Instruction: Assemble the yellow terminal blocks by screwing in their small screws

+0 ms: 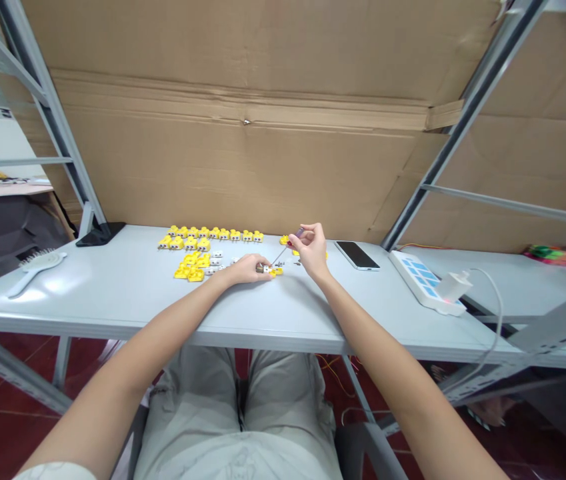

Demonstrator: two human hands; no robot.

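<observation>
My left hand (249,269) rests on the grey table (127,293), fingers closed on a small yellow part (275,271) with a metal piece. Just right of it, my right hand (310,250) is raised a little and grips a small screwdriver (287,247) whose thin shaft slants down toward that part. Behind the left hand lie several yellow parts (190,243) in a row and a loose heap, with small white pieces (216,259) among them.
A phone (357,255) lies face up right of my hands. A white power strip (425,281) with a plugged charger and cable sits further right. A white hairbrush (37,264) lies at the far left. Cardboard (263,133) and metal shelf posts stand behind the table.
</observation>
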